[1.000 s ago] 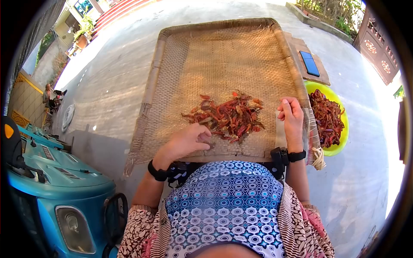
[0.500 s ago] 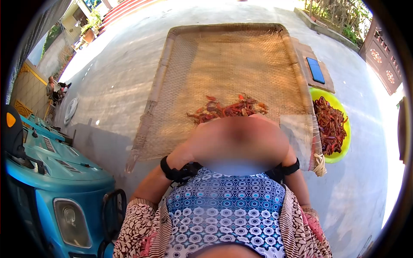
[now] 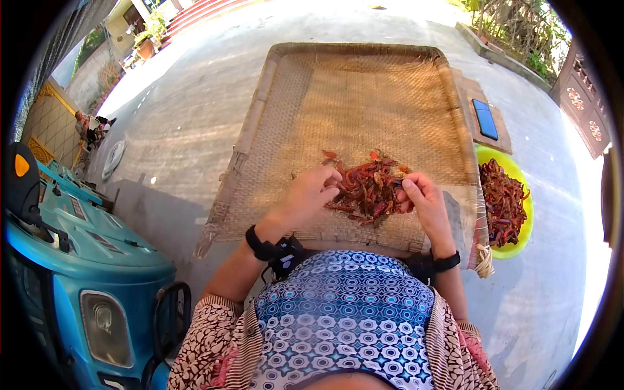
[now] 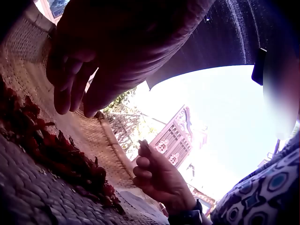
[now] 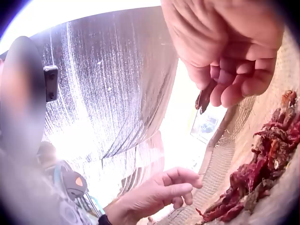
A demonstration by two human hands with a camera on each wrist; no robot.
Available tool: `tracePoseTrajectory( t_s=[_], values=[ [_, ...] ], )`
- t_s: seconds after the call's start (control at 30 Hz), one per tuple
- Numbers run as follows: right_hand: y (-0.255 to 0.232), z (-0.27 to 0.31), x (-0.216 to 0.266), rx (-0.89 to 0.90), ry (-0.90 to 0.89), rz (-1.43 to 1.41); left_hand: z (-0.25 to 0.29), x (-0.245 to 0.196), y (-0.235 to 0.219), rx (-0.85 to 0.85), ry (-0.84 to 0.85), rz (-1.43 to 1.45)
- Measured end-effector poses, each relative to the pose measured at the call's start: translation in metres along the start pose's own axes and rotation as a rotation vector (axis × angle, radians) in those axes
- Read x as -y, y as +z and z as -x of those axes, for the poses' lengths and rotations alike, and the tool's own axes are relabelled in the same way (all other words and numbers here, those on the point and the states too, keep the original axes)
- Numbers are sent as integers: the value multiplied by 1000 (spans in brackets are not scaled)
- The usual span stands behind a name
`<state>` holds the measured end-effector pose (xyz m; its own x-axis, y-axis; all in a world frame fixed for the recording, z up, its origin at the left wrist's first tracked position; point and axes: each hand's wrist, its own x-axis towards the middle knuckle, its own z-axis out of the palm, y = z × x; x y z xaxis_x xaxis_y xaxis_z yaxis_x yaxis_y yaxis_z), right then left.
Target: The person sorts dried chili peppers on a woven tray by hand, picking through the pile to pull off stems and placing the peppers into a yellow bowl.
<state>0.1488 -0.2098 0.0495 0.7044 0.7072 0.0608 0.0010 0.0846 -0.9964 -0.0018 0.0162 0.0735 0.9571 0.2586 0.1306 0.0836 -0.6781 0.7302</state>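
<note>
Dried red chilies lie in a loose heap on a large woven tray. At the heap's left edge is the left hand, its fingers loosely bent and apart from the thumb, with nothing visible in them. The right hand, on the heap's right side, pinches a small dark chili piece between thumb and forefinger, seen in the right wrist view. In the left wrist view, the left hand hangs above the chilies.
Right of the tray stands a yellow-green basin full of chilies. A blue phone lies on cardboard behind it. A teal vehicle is at the left, and a seated person farther back.
Both hands came together over the tray's near part, then parted to either side of the heap. The right hand now pinches a chili piece. The head view has shifted slightly.
</note>
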Motion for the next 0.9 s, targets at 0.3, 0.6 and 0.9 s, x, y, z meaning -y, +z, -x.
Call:
tracePoseTrajectory(
  t_s=[0.3, 0.6, 0.9],
  values=[
    [-117, -10, -15, -435, -168, -1110, -3, 99, -22, -35, 16, -346],
    [-36, -4, -7, -221, 14, -403, -3, 42, -27, -42, 36, -226],
    [49, -11, 12, 354, -76, 228, -2, -19, 5, 69, 95, 39]
  ],
)
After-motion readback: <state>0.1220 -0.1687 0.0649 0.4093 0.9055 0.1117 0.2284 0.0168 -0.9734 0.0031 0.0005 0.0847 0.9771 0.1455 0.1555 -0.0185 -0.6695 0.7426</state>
